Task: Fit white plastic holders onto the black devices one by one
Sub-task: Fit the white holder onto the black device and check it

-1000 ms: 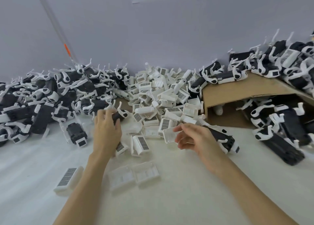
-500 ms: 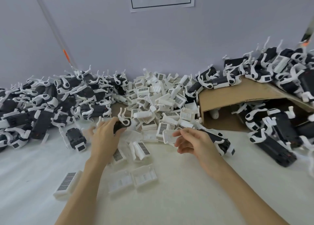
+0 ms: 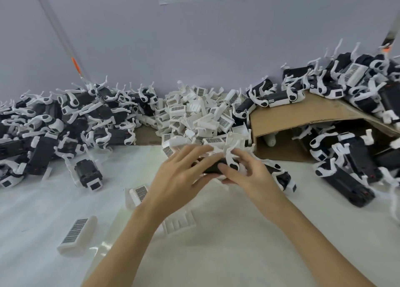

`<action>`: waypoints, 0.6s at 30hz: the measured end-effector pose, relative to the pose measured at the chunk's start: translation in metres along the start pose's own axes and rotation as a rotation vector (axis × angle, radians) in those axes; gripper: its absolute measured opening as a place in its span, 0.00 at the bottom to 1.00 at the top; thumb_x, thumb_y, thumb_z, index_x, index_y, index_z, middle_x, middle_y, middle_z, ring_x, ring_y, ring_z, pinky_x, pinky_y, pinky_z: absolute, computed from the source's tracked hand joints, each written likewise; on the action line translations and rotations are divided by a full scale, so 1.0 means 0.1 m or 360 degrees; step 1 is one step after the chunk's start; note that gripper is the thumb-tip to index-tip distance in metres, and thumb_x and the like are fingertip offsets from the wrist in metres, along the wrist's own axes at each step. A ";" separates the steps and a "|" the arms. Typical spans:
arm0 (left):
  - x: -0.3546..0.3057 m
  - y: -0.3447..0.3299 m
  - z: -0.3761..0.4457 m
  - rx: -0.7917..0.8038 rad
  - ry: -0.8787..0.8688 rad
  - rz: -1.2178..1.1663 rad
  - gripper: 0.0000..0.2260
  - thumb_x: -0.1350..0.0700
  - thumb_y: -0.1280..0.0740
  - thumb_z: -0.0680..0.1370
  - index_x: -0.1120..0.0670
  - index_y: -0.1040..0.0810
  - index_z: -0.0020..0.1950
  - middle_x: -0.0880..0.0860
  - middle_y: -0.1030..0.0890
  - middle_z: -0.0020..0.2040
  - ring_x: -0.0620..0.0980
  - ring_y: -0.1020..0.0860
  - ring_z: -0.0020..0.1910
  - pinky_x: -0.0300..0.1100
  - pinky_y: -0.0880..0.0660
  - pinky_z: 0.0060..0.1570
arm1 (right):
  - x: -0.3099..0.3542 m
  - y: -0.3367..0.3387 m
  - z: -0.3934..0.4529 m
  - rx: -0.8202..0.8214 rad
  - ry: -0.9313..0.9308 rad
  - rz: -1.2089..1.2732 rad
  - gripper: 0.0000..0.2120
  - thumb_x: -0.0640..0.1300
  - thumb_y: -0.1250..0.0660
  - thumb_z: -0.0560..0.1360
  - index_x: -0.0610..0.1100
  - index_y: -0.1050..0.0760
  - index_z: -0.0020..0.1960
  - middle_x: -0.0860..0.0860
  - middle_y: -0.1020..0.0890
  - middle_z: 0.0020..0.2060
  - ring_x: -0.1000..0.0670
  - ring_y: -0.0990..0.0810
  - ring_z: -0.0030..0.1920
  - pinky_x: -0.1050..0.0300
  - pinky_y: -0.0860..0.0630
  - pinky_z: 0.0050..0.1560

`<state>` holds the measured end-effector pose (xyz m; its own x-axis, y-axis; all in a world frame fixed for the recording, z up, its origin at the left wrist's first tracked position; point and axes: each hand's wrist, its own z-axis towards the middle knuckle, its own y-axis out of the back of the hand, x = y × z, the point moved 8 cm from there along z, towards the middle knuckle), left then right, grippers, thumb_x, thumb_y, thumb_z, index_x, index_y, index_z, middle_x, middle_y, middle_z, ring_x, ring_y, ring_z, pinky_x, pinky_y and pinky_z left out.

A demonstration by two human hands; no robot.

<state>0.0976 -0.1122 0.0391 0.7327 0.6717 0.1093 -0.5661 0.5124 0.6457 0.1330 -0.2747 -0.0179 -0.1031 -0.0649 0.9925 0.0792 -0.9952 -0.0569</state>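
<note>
Both hands meet over the middle of the bench (image 3: 216, 254), just in front of a heap of white holders (image 3: 201, 117). The left hand (image 3: 179, 176) grips a black device (image 3: 213, 167) from its left side, fingers laid over the top and thumb underneath. The right hand (image 3: 249, 174) pinches the right end of the same device, where a white clip part curls upward; whether it also holds a separate white holder cannot be told, as the hands are blurred there.

A big pile of black devices with white clips (image 3: 65, 122) fills the far left of the bench. A second pile (image 3: 346, 87) lies at the far right, on top of and under a bent sheet of cardboard (image 3: 292, 113). One device (image 3: 88, 174) lies by itself near the left pile. Loose white holders lie nearer the person: one with a barcode label (image 3: 75, 237) at the lower left, one (image 3: 138, 193) beside the left wrist, and one (image 3: 179, 221) partly under the left forearm
</note>
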 end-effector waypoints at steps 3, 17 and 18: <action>0.05 0.15 0.00 -0.0225 0.0015 0.0063 0.17 0.53 0.29 0.85 0.49 0.22 0.74 0.54 0.22 0.73 0.55 0.22 0.67 0.50 0.18 0.58 | 0.06 0.09 0.02 -0.0033 0.0024 0.0067 0.32 0.61 0.20 0.63 0.59 0.23 0.65 0.54 0.21 0.67 0.53 0.16 0.61 0.51 0.17 0.60; 0.44 -0.25 -0.21 -0.0174 0.1467 -0.1655 0.24 0.39 0.33 0.80 0.49 0.27 0.72 0.50 0.14 0.46 0.53 0.18 0.36 0.47 0.22 0.36 | 0.16 -0.15 -0.06 0.0221 0.0023 0.0345 0.24 0.57 0.30 0.80 0.45 0.23 0.70 0.44 0.15 0.61 0.42 0.15 0.60 0.51 0.18 0.53; 0.46 -0.26 -0.21 -0.0175 0.1508 -0.1726 0.23 0.41 0.33 0.80 0.49 0.27 0.72 0.50 0.15 0.46 0.53 0.19 0.34 0.45 0.23 0.34 | 0.17 -0.16 -0.06 0.0207 0.0054 0.0278 0.22 0.56 0.30 0.80 0.46 0.23 0.70 0.45 0.15 0.60 0.42 0.15 0.59 0.50 0.18 0.53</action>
<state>0.1376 -0.0832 0.0112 0.3158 0.0057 -0.9488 0.0383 0.9991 0.0187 0.1241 -0.2606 -0.0006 -0.1100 -0.2404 0.9644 0.2260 -0.9509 -0.2113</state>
